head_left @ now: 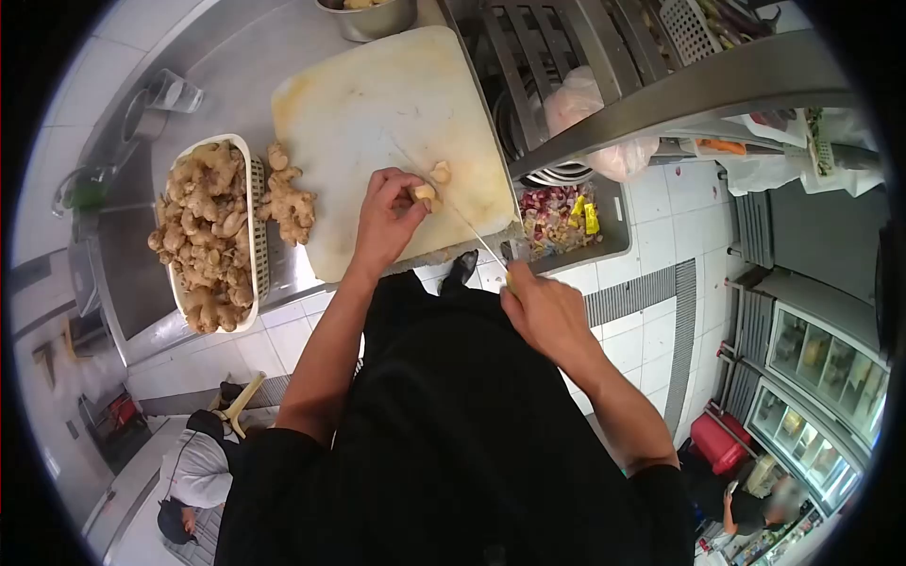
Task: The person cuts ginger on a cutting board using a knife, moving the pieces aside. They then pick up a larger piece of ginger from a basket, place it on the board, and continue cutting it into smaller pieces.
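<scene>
My left hand [389, 215] is closed on a small piece of ginger [425, 192] over the right part of a worn white cutting board [377, 113]. Another pale ginger piece [441, 172] lies on the board just beyond my fingertips. In my right hand [547, 316], off the board's near right corner, is the handle of a knife [478, 234]. Its thin blade slants up and left over the board toward the ginger at my left fingers. A large unpeeled ginger root [288, 203] rests at the board's left edge.
A white basket [255, 156] heaped with ginger stands on the steel counter at left. A metal bowl [370, 21] sits behind the board. Below right, a grey bin [618, 222] holds scraps. Steel shelving [679, 80] rises at right. Two other people are farther off, lower left and lower right.
</scene>
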Demonstrator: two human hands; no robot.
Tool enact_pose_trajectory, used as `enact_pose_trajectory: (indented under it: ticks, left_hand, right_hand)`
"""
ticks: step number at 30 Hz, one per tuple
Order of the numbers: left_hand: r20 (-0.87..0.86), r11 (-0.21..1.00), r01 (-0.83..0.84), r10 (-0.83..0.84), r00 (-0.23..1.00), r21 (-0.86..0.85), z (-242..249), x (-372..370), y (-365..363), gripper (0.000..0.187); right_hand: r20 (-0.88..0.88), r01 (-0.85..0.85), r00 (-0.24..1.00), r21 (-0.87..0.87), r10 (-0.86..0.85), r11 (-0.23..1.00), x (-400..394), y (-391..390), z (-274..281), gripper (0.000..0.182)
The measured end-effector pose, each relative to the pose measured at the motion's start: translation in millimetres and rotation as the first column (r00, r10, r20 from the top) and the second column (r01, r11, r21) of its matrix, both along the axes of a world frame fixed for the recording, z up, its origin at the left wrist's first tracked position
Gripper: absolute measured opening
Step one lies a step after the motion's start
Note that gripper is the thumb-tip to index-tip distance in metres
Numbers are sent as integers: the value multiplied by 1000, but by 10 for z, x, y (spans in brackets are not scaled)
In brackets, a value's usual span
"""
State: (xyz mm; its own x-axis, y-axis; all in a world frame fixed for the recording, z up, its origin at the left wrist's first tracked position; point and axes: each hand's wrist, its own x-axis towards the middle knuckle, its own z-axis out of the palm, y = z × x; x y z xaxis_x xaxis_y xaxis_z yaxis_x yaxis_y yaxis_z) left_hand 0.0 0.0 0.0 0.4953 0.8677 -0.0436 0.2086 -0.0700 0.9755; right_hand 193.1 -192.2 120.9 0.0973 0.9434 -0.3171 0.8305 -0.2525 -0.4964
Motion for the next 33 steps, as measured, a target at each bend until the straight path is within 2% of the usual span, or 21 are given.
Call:
enact_pose_trajectory:
  ticks: [2,3,5,6,9,14,16,18,21,22,26,28,31,33]
  left_hand:
    - [-13,1000,-29,29,999,5,-31,9,-17,31]
    - [-29,999,-26,27,999,33,-24,-34,116,31]
    - [6,999,-34,34,999,33,-43,-11,78,31]
    - [6,999,-33,33,999,29,-29,-9,64,31]
    - [-25,999,-28,28,999,24,3,0,30,31]
    - [-23,999,-27,28,999,34,-36,25,26,33]
    - [-33,998,-28,30,999,57,-7,27,13,33]
    - [-35,997,-20,23,999,79,20,45,0,34]
    - [-69,997,-31,35,997,64,66,67,-20,33]
    - [-107,994,-25,36,994,105,72,75,-15,33]
    - [-165,992,-19,40,985,127,84,99,-14,32]
    - [-167,993,-26,45,985,111,32,104,-1,32]
    - [-167,994,-35,52,985,104,10,114,9,32]
    - [-171,994,-32,49,984,104,26,118,6,32]
  right_hand:
    - [52,0,999,-83,5,997,-17,-152,211,20]
    - [36,1,999,-56,1,998,-50,-131,215,20]
    - [46,39,998,-184,-31,982,-50,-247,343,20]
    - [47,40,998,-188,-32,981,-53,-270,337,20]
    - [63,34,998,-129,-27,991,-82,-313,176,16]
    - [117,14,993,-28,-11,1000,-191,186,-511,12]
    - [109,20,994,56,-26,998,-198,333,-623,13]
    - [79,13,997,60,-18,998,-161,439,-632,15]
    - [53,4,999,50,-7,999,-93,410,-464,18]
    - [53,-6,999,38,4,999,-67,390,-371,19]
    - [18,2,1000,2,-2,1000,-54,17,124,21]
    - [32,36,999,-159,-31,987,-65,-148,279,22]
    - [21,63,998,-244,-59,968,-71,-293,447,22]
    - [22,61,998,-240,-58,969,-74,-298,438,21]
